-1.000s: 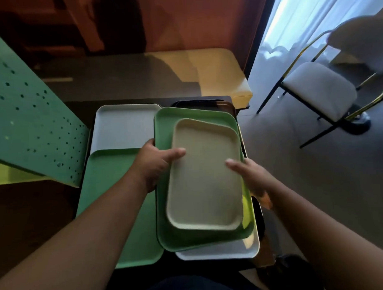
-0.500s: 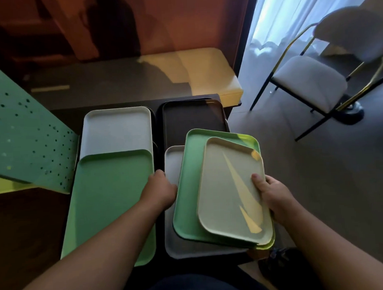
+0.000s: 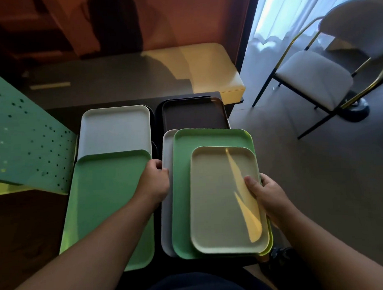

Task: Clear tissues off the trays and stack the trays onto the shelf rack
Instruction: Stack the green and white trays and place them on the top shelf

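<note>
Trays cover a dark counter in two columns, and none of them shows a brand, label or writing. On the right, a pale beige tray sits on a green tray, which sits on a grey tray; a dark brown tray lies beyond them. The right hand clasps the right edge of this stack, thumb on the beige tray. The left hand grips the stack's left edge, fingers curled over the grey tray's rim. On the left, a large green tray overlaps a white tray. A green perforated panel slants at far left. Past the counter stand a yellow-topped bench and an orange wall. A cushioned chair stands on the grey floor by a sheer curtain.
</note>
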